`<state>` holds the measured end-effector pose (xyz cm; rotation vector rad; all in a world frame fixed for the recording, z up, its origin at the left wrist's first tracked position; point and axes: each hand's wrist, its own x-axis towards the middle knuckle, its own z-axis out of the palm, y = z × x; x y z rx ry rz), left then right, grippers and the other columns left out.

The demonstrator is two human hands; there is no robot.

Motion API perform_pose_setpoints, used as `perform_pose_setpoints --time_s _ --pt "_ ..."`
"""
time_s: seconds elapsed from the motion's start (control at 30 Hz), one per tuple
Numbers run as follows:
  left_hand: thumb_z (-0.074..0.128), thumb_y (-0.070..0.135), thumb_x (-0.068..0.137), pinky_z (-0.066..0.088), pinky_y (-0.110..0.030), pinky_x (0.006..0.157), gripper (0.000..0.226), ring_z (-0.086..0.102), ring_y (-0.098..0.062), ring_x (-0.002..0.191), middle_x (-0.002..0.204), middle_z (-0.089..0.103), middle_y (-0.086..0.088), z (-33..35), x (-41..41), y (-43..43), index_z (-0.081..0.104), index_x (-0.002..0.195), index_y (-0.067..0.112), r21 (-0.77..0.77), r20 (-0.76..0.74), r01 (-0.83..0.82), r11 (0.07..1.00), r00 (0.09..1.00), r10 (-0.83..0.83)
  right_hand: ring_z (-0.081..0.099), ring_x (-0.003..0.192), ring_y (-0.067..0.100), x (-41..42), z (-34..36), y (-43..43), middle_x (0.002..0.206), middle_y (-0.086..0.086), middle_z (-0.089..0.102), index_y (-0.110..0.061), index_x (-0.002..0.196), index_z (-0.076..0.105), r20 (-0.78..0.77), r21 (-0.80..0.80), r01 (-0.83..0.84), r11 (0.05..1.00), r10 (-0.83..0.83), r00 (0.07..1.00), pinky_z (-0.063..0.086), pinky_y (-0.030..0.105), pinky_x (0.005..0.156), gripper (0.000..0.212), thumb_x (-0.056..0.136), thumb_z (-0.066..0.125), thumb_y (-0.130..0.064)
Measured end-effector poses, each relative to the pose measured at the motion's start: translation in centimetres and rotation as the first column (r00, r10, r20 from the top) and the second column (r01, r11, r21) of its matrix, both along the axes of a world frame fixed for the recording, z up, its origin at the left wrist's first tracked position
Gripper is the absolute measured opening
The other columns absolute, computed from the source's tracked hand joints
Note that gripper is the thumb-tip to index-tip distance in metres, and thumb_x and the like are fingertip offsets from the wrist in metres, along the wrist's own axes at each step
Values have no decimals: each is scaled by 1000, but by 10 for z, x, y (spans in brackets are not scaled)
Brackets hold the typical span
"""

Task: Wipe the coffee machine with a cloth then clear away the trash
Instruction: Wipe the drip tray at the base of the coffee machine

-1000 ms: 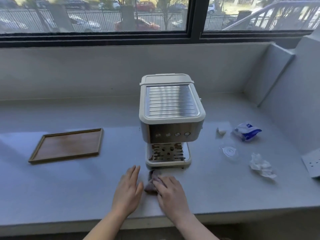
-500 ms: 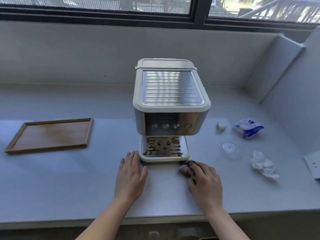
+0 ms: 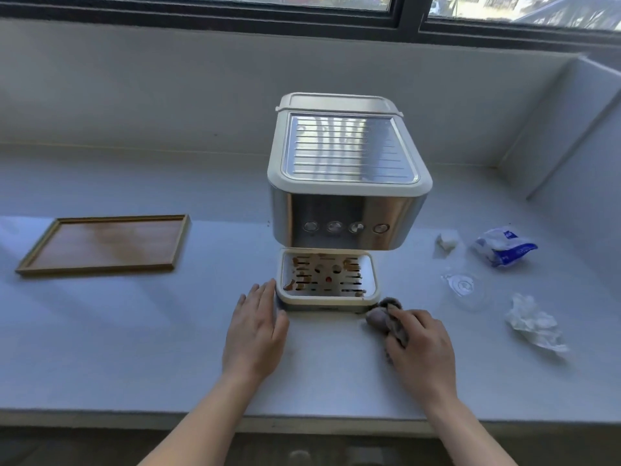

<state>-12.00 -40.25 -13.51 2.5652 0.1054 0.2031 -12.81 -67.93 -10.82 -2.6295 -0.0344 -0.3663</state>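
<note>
Your right hand, grip holding the cloth, is beside the coffee machine; left hand flat, grip wide. A crumpled tissue and wrapper lie rightward.

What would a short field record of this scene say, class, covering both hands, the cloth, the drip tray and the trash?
left hand: flat on the counter, fingertips by the drip tray's left side
right hand: grips the cloth
cloth: bunched, at the drip tray's front right corner
drip tray: brown stains on its grille
trash: crumpled tissue, clear plastic lid, blue-and-white wrapper, small white scrap, all right of the coffee machine
wooden tray: left of the coffee machine
</note>
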Motion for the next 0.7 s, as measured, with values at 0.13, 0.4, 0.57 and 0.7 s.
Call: perform_pose_setpoints --time_s 0.13,0.4,0.57,0.7 --pt "21 51 90 -3 -25 120 70 17 -11 148 160 30 2 -1 0 -1 23 154 22 42 -1 10 999 1000 -10 63 84 14 13 13 -1 95 -6 65 -35 104 66 -99 400 128 908 -96 990 53 39 72 34 79 64 -12" --pt "19 57 94 -5 -29 122 73 5 -9 151 164 18 2 -6 -1 -4 8 157 22 140 -9 28 990 1000 -27 52 107 24 18 12 33 125 -4 59 -19 122 65 147 144 -184 972 163 976 47 29 88 43 82 71 -5" --pt "17 61 95 -5 -32 123 76 0 -11 152 165 13 0 -8 0 -6 1 157 20 189 -26 29 982 999 -25 51 108 28 18 -2 19 136 -2 54 -20 133 57 134 5 -127 992 125 983 47 34 88 54 81 71 -11" --pt "16 63 94 -6 -34 123 77 -4 -13 152 165 10 0 -9 1 -6 -3 156 21 211 -40 27 977 999 -19 49 110 25 17 -3 21 132 -2 51 -22 135 50 57 121 -79 989 73 996 40 29 89 61 79 72 -16"
